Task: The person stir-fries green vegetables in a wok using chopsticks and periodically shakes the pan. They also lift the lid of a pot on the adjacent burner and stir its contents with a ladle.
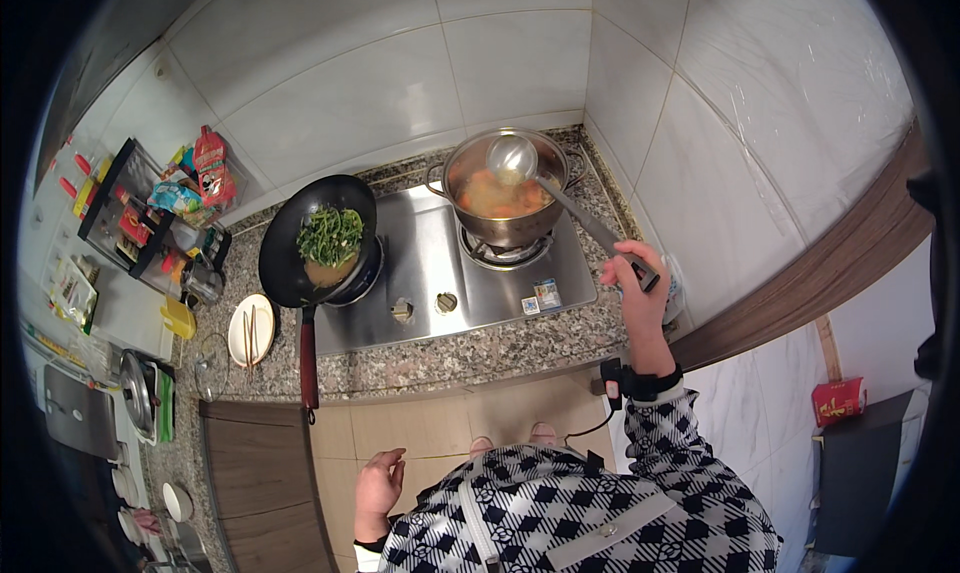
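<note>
Looking down at a stove (415, 258), we find its steel top set into a speckled stone counter (470, 366), whose near edge drops to a tiled floor (385, 433). White tiled walls (330, 78) close in the far side and the right. A broad span of steel separates the two burners, and the widest gap for moving lies there. The wok's dark red handle (309, 358) juts out past the near counter edge.

On the right burner sits a two-handled steel pot (505, 235), holding orange chunks (500, 205) in pale liquid. Our right hand (632, 270), to the near right, grips the end of a ladle (578, 209); its round bowl hangs over the pot's far part, and we cannot tell whether it holds liquid. On the left burner, a black wok (283, 263) contains chopped greens (333, 235) with brownish liquid at their near side. Left of it, chopsticks (251, 338) lie across a white dish (264, 323). Our left hand (380, 485) hangs over the floor, loosely open.
</note>
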Demonstrator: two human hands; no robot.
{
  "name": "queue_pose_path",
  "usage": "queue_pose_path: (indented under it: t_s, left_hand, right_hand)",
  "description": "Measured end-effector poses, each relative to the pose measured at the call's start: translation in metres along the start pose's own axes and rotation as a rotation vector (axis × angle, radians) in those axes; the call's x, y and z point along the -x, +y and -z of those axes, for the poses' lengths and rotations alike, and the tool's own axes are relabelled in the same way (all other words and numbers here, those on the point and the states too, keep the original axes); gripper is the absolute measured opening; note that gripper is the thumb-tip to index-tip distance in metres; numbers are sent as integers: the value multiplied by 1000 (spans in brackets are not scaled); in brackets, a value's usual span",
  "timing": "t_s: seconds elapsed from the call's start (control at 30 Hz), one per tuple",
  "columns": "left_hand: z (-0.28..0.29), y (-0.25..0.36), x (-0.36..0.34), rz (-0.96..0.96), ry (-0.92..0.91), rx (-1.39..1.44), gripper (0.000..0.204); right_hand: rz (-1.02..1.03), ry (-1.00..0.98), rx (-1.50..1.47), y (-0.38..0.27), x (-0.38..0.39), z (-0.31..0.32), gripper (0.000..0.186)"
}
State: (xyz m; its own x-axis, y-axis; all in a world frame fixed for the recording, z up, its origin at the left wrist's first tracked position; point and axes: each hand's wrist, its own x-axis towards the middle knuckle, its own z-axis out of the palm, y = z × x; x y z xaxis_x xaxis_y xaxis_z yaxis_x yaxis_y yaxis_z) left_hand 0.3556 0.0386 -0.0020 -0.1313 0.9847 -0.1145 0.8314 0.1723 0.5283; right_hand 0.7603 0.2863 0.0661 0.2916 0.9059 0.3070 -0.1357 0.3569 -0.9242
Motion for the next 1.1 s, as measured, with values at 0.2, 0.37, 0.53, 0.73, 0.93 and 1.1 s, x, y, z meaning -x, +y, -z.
queue_pose_path:
  t_s: [0.2,0.37,0.53,0.73,0.93,1.1]
  left_hand:
    - [1,-3,-3,-11,5,3,19]
    - [2,-4,-4,10,-9,9,19]
    - [4,-6,-7,-2,-10,10,19]
    - [5,-7,-11,-26,-10,-2,19]
    - [8,-7,-14,-38,-13,-6,19]
    - [12,-9,-17,-109,13,-6,19]
  right_hand:
    - [35,-35,10,10,6,6,14]
    - [85,-59,21,12,9,9,14]
    - [108,-75,72,8,13,8,13]
    - [214,-174,223,1,14,11,14]
    - [329,-223,396,-13,14,6,14]
    - [530,-330,656,-28,-10,-12,20]
